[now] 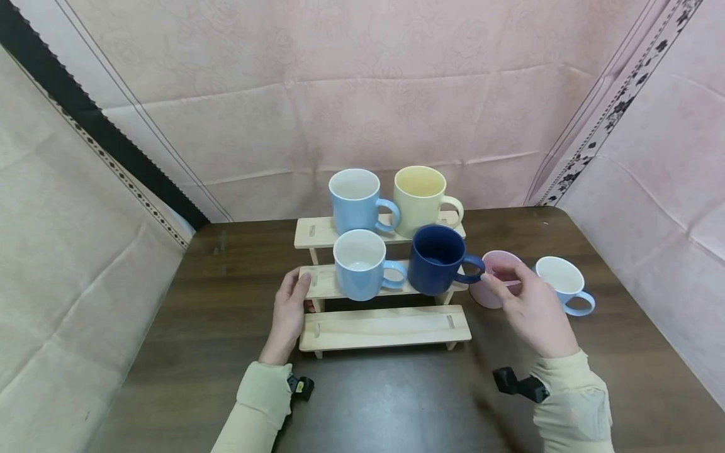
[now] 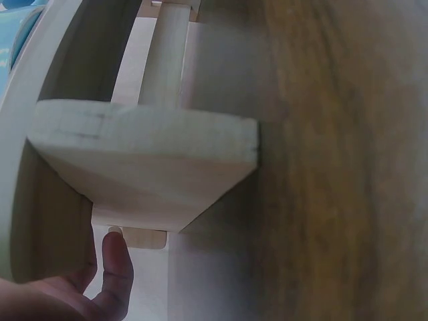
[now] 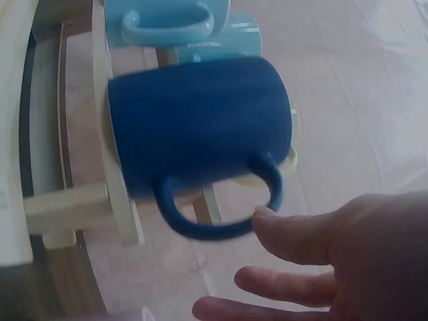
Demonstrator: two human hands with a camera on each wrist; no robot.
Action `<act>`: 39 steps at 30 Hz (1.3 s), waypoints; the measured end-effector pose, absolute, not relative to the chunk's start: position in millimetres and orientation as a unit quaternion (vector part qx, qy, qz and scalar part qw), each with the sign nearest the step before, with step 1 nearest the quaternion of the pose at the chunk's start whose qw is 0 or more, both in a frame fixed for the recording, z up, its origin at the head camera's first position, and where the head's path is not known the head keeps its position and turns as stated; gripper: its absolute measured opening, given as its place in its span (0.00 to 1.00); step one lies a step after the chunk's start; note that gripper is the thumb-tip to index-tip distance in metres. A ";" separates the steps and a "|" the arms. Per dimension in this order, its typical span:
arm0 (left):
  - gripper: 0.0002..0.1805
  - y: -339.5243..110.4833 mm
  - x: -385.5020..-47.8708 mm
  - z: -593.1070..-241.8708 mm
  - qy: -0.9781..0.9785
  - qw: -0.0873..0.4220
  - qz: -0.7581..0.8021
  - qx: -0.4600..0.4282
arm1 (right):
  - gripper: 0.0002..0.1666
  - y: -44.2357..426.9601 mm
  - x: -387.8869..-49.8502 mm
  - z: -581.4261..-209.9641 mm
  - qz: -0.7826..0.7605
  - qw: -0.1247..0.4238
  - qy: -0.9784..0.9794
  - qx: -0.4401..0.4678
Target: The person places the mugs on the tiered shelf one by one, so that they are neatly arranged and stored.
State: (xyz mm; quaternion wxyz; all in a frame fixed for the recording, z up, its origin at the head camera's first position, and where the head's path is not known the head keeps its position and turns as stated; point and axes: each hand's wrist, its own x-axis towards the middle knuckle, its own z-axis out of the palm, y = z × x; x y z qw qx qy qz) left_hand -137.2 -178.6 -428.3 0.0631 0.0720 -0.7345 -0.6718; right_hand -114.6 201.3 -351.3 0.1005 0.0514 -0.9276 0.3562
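A three-tier wooden stand (image 1: 385,328) stands on the table. My left hand (image 1: 287,318) grips the left end of its middle tier, thumb on top and fingers beneath. On that tier's right side sits a dark blue mug (image 1: 436,264). The thumb of my right hand (image 1: 535,308) touches the handle (image 3: 207,231) of this mug; the other fingers extend apart from it. Left of the dark blue mug is a light blue mug (image 1: 361,267). Another light blue mug (image 1: 354,204) and a pale yellow mug (image 1: 418,204) occupy the top tier.
Right of the stand, a pink mug (image 1: 481,294) is partly hidden behind my right hand. Farther right stands a light blue mug (image 1: 557,277) with a white inside. The lowest tier holds no mugs. Cloth walls (image 1: 362,113) border the table (image 1: 238,314).
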 end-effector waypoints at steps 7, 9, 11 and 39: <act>0.23 -178.8 -136.2 -427.5 -0.732 0.062 -0.674 0.077 | 0.32 213.6 -110.2 -353.0 0.349 0.086 -0.933 0.016; 0.23 -176.3 -133.1 -421.6 -0.732 0.065 -0.675 0.069 | 0.33 216.1 -109.2 -354.1 0.347 0.090 -0.933 0.010; 0.23 -174.3 -130.7 -417.6 -0.731 0.068 -0.676 0.063 | 0.33 218.6 -108.0 -355.2 0.347 0.092 -0.933 0.004; 0.25 -178.7 -142.3 -443.4 -0.727 0.091 -0.677 0.068 | 0.34 224.3 -113.6 -369.1 0.326 0.052 -0.944 -0.007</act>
